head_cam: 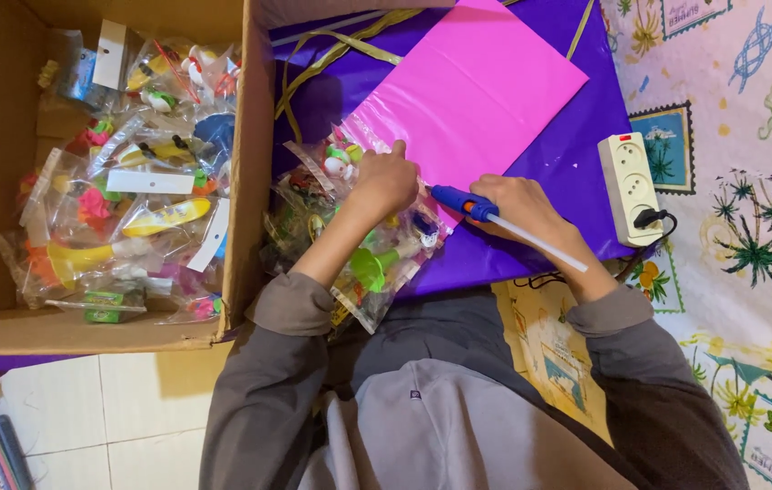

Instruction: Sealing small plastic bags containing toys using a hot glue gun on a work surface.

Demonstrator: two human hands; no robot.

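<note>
Right hand [524,210] wrapped around a blue glue gun [459,201], nozzle pointing left at the near edge of a pink sheet [477,91]; a clear glue stick [538,243] juts out of the back, toward the right. Left hand [384,180] closed loosely, fingertips pressing a clear toy packet [350,163] down where it meets the pink sheet's left corner. More packets [377,268] lie under the forearm, one with a green horn-shaped toy.

Pink sheet rests on purple wrapping paper [576,154], gold ribbon [332,54] trailing at the far side. White power strip [631,189] sits right of the gun, cord plugged in. Cardboard box [250,181] to the left, full of bagged toys.

Judgement on doing the gluing well: keep the nozzle low and close to the seam, lay a short bead, not a blob. Pressing fingers look very near the nozzle, so hold them back from the hot tip and fresh glue. Keep the packet flat until it grips. Watch that the cord does not drag across the sheet.
</note>
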